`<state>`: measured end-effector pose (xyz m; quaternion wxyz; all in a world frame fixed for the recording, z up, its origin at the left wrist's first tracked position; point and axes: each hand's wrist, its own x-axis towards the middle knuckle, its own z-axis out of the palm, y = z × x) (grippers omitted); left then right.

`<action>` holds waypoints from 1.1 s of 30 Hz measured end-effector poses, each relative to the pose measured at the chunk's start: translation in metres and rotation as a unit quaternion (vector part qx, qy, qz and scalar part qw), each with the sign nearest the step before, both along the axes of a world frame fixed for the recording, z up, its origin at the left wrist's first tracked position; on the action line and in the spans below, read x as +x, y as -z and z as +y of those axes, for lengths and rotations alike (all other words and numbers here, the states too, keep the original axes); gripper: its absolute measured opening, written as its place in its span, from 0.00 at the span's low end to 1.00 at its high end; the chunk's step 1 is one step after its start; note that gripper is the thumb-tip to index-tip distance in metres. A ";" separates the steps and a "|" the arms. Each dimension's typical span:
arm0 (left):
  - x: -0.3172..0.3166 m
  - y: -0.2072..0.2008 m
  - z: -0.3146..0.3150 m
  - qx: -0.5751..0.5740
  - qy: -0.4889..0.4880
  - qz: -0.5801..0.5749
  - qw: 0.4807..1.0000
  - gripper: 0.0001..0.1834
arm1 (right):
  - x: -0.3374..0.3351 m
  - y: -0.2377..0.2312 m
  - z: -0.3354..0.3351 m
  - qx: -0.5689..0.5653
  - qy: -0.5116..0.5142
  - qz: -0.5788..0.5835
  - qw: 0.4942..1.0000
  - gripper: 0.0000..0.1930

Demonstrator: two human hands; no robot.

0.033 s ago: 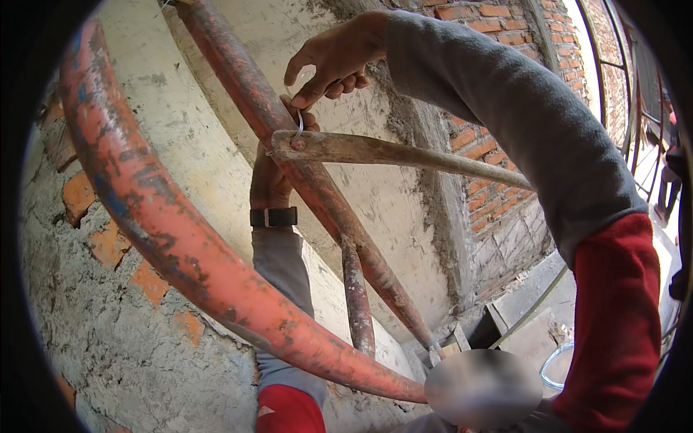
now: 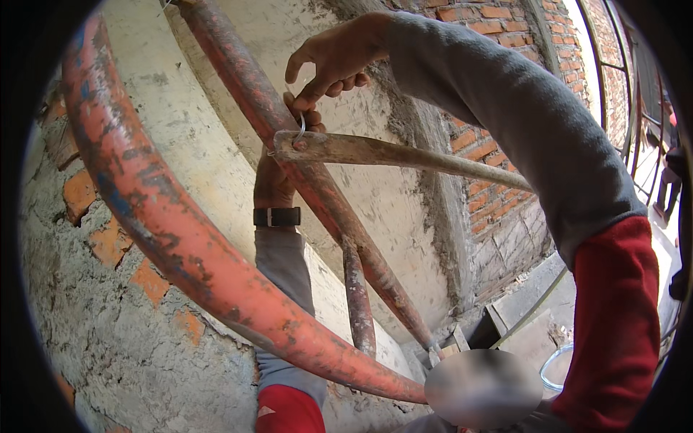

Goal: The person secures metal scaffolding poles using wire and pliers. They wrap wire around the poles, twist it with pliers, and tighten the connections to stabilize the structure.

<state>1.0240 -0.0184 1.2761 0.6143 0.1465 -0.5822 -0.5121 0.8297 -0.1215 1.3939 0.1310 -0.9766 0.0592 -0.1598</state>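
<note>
My left hand (image 2: pixel 312 120) reaches up behind a worn red metal pipe (image 2: pixel 245 86), its wrist in a dark band. Most of this hand is hidden by the pipe; a few bent fingers show beside a thin wire (image 2: pixel 302 130). That wire rises in a small curve from the flattened end of a rusty brace (image 2: pixel 317 147), where it crosses the pipe. From the upper right comes my right hand (image 2: pixel 336 65), one digit pressing down at the wire's upper end by the left fingertips. Another finger is bent and held apart, the rest curled.
A thick curved red pipe (image 2: pixel 173 216) sweeps across the near side, in front of my left forearm. A short strut (image 2: pixel 358 296) joins the pipes. Rough plaster and brick walls (image 2: pixel 498 29) stand behind. A wire coil (image 2: pixel 556 366) lies lower right. A person (image 2: pixel 671 180) stands far right.
</note>
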 end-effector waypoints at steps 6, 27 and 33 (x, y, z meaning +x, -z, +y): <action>-0.009 0.008 -0.008 0.041 0.069 0.169 0.982 0.15 | -0.017 0.034 0.027 -0.194 0.108 -0.189 0.957 0.27; 0.008 0.026 0.007 -0.092 -0.251 0.131 0.955 0.25 | 0.008 0.114 0.055 -0.073 0.037 -0.616 0.784 0.13; -0.004 0.034 0.026 -0.128 -0.224 0.103 0.961 0.18 | -0.023 0.114 0.052 0.031 0.037 -0.490 0.871 0.18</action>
